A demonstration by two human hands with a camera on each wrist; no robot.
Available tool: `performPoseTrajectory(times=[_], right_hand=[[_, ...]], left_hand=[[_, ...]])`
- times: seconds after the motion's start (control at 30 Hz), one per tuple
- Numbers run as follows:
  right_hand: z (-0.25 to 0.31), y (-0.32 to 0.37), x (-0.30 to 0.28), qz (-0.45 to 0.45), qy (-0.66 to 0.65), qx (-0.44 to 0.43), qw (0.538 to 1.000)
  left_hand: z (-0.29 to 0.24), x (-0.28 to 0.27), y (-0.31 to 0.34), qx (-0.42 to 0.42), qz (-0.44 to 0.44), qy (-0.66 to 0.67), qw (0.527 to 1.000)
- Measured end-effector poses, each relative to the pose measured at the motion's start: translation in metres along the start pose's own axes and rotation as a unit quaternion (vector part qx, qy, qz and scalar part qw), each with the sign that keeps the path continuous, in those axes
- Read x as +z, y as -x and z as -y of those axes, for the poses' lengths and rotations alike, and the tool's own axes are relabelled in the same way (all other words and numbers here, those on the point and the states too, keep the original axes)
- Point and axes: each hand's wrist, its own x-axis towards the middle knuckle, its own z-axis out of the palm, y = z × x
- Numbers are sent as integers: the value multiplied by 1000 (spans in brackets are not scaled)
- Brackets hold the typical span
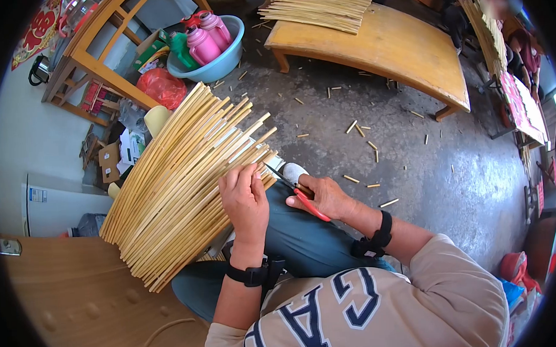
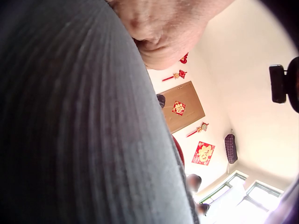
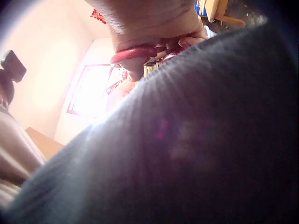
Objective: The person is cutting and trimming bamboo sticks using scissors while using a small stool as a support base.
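Note:
A woven mat of thin yellow sticks leans across the left side of the lap in the head view. At its right edge, the left hand has curled fingers and pinches a stick by its end. The right hand grips red-handled scissors, whose dark blades point up and left to the stick ends beside the left fingertips. In the right wrist view, a red handle loop shows at the hand. Dark trouser cloth fills much of both wrist views and hides the left fingertips.
Cut stick pieces lie scattered on the grey floor. A low wooden table bears another stick mat, with another person's hand on it. At back left stands a blue basin with pink flasks. A wooden panel is at lower left.

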Motion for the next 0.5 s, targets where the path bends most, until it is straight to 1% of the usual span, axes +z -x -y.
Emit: performPoseTrajectory(times=[0.03,0.17,0.27,0.33,0.5], right_hand=[[0,0,1,-20,8,-18,1000],[-1,-1,1,-15,-7,-18,1000],[4,-3,-2,-1,-9,-12,1000],[10,-4,-5,40,20,24,999],[20,-7,-6,53,40,34,997]], left_hand=[[1,1,0,6,2,-15,1000],[1,1,-2,15,19,-29,999],[1,-1,-2,19,22,-19,999],[0,-1,-2,31,21,-18,999],[2,-1,-1,34,22,-17,999]])
